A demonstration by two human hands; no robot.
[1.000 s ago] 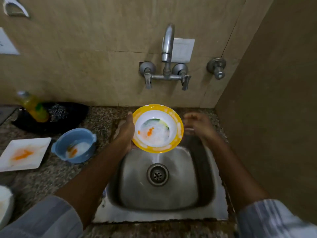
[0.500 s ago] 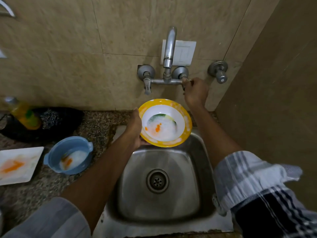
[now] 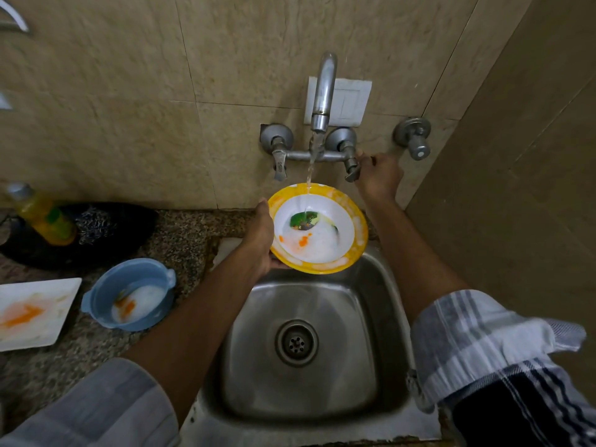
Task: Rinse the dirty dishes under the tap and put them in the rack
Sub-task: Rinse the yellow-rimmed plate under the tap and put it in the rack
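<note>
- Steel sink [image 3: 380, 317] sits in a tight corner: tiled wall behind it, a second wall close on the right, and a speckled stone counter [image 3: 180, 240] running off to the left.
- Open room lies mostly over the basin itself, between the two forearms, with the drain [image 3: 296, 342] uncovered below.
- On the counter a blue bowl [image 3: 96, 304] stands just beside the sink's left edge; a white square plate [image 3: 61, 304] lies further left, cut by the frame, both smeared orange.
- Behind them a yellow bottle [image 3: 42, 217] and a metal scrubber [image 3: 93, 221] sit on a dark tray [image 3: 135, 227] against the wall.
- Left hand [image 3: 261, 237] grips the yellow-rimmed bowl [image 3: 354, 240] by its left rim, thumb on top, fingers curled underneath.
- Right hand [image 3: 379, 175] is closed round the right tap handle [image 3: 351, 171], fingers curled on the lever.
- That bowl hangs over the back edge of the sink, tilted toward the camera, directly under the tap spout [image 3: 324, 91].
- A thin stream of water [image 3: 310, 169] falls into its white centre, which carries foam, orange flecks and a green patch.
</note>
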